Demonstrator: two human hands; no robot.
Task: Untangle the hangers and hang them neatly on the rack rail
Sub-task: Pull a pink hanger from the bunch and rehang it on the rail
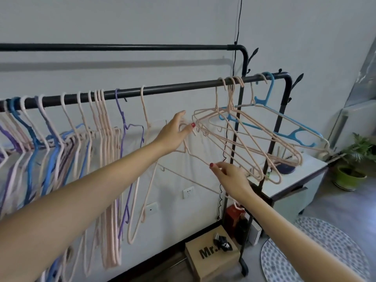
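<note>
Pinched between the thumb and fingertips of your right hand (230, 176) is the lower bar of a loose pink hanger (195, 157), held off the rail, while your left hand (175, 133) curls around its upper end beside the tangled pink cluster (244, 139). Your black rack rail (162, 90) carries a tidy row of pink, blue and purple hangers (81, 135) at left, the tangled cluster with a blue hanger (284, 127) at right.
</note>
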